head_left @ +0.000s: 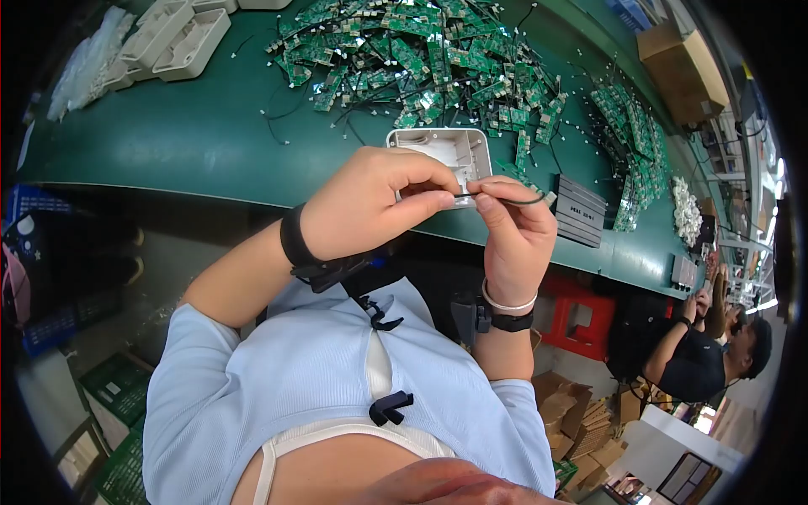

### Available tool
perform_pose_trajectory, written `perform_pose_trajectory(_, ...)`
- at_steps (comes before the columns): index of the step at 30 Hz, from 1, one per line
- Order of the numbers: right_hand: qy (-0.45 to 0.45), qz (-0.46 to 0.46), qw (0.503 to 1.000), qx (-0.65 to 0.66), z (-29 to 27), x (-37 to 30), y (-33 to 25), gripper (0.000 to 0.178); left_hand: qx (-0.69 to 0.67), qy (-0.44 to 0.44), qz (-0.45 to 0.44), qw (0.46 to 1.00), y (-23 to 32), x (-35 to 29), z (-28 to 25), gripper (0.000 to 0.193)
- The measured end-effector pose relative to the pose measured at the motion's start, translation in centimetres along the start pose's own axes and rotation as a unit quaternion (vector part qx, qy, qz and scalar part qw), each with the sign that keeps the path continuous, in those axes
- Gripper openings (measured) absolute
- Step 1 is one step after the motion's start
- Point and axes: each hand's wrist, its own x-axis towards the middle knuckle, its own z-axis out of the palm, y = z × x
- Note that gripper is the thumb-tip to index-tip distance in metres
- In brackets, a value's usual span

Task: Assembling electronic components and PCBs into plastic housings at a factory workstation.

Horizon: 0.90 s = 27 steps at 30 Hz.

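Both my hands are over the front edge of the green workbench, close together. A thin black cable [523, 202] runs between them and ends in a small white connector [550, 199] beyond my right fingers. My left hand [374, 198] pinches the cable between thumb and forefinger. Just beside it, my right hand [518, 225] also has its thumb and fingers closed on the cable. Behind the fingers, a white open plastic housing [478, 145] with inner ribs lies on the bench, its near part covered by my hands. The cable's other end is hidden by my fingers.
Green circuit boards with cables [421, 63] are heaped at the back. More boards [631, 143] lie to the right, past a grey ribbed block [581, 210]. White housings [189, 46] stand at the far left. A co-worker [707, 362] sits at the right, near a red stool [581, 320].
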Motion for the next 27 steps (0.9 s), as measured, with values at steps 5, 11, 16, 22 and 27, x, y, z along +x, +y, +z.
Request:
perform_pose_trajectory(5, -0.07, -0.188, 0.941, -0.273, 0.7, -0.9, -0.6, 0.019, 0.226, 0.037, 0.116, 0.966, -0.7, -0.5, 0.4, 0.014)
perform_pose_trajectory(11, -0.041, -0.203, 0.933, -0.293, 1.0, -2.1, 0.7, 0.019, 0.257, 0.03, 0.088, 0.962, -0.9, -1.7, -0.2, 0.039)
perform_pose_trajectory(16, 0.073, -0.091, 0.976, -0.182, 0.5, -1.1, 1.7, 0.017, 0.282, 0.1, 0.068, 0.952, -3.0, -2.2, -1.6, 0.086)
perform_pose_trajectory(22, 0.034, -0.091, 0.954, -0.282, 0.1, -0.3, 3.1, 0.016, 0.323, 0.042, 0.005, 0.945, -3.6, -1.8, -0.8, 0.113)
perform_pose_trajectory(27, 0.023, -0.118, 0.939, -0.323, 0.6, 0.0, 3.2, 0.016, 0.298, 0.093, 0.051, 0.949, -4.1, -2.0, -0.4, 0.113)
